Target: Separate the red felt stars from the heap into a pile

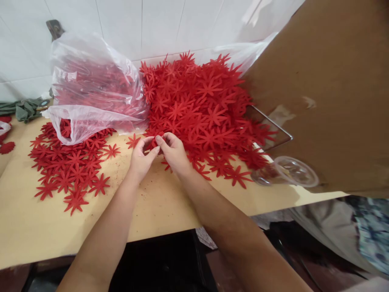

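Both hands point(158, 152) on red flower point(152, 142)

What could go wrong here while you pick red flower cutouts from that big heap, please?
1. The big heap slopes toward the table edge; pulling pieces from its foot could send cutouts sliding off.
2. The clear plastic cup lies right by that edge and might get knocked down.
3. Both hands, left hand and right hand, pinch one thin cutout; its narrow petals may tear.

Red star-shaped felt flower point(153, 142), pinched between both hands at the big pile's near edge
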A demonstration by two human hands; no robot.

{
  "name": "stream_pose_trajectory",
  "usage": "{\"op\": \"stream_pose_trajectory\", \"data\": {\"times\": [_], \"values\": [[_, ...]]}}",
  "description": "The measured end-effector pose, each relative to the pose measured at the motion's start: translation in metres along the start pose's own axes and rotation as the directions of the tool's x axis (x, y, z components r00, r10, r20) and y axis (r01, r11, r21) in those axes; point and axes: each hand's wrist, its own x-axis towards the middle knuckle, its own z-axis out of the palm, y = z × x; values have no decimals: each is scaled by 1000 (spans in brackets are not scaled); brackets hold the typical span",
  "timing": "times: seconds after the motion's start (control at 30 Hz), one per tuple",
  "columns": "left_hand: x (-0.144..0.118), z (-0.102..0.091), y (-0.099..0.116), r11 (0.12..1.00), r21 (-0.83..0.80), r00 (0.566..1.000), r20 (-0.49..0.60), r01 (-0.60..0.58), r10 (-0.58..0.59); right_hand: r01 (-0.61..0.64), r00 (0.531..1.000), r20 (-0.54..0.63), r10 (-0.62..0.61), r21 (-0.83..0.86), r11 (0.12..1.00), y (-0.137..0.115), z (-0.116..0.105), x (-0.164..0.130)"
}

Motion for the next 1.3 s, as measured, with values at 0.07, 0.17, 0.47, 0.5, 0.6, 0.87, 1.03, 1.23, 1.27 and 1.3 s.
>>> {"op": "stream_pose_trajectory", "data": {"times": [0.07, 0.17, 0.47, 0.5, 0.6, 0.87, 1.03, 1.23, 1.27, 1.3], "values": [[2, -1, -1, 1000, 2, 998, -63, 28, -28, -21, 1000, 23, 21, 9, 1000, 0, 0, 0], [4, -5, 0, 991, -62, 980, -154, 117, -125, -8, 999, 52, 9, -13, 1000, 0, 0, 0], [2, -1, 3, 996, -49, 995, -56, 80, -83, 94, 995, 22, -92, -64, 994, 7, 0, 4], [2, 0, 4, 996, -40, 997, -24, 78, -79, 90, 996, 32, -88, -56, 994, 7, -1, 5], [1, 2, 7, 996, -41, 997, -7, 75, -75, 34, 994, 107, -32, -17, 999, 7, -2, 5], [5, -3, 5, 991, -107, 990, -109, 79, -91, -5, 970, 244, 10, -24, 1000, -3, -1, 1], [6, -3, 7, 993, -100, 987, -136, 69, -83, -31, 962, 269, 33, -10, 999, -7, 1, -2], [8, -8, 0, 1000, 19, 988, -155, 25, -22, -34, 970, 241, 43, -40, 999, -4, 3, -2], [8, -8, -1, 999, 47, 987, -157, 18, -10, -19, 973, 231, 31, -53, 998, -3, 2, -2], [8, -9, -2, 997, 73, 987, -158, 14, -3, 0, 974, 225, 14, -64, 998, -3, 1, -1]]}}
